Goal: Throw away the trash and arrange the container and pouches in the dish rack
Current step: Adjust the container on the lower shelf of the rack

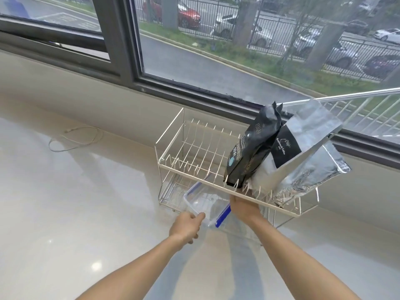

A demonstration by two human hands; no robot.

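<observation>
Nearest me, my left hand is gripping the near rim of the clear rectangular plastic container with blue latches, which is sitting half inside the lower tier of the cream wire dish rack. My right hand is reaching under the upper tier's front rail; whether its fingers are closing on anything I cannot tell. The container is looking light, rigid and slippery, so the rim seems the safest hold. Farther back, the matte black coffee pouch and the crinkled silver foil pouch are leaning in the upper tines.
</observation>
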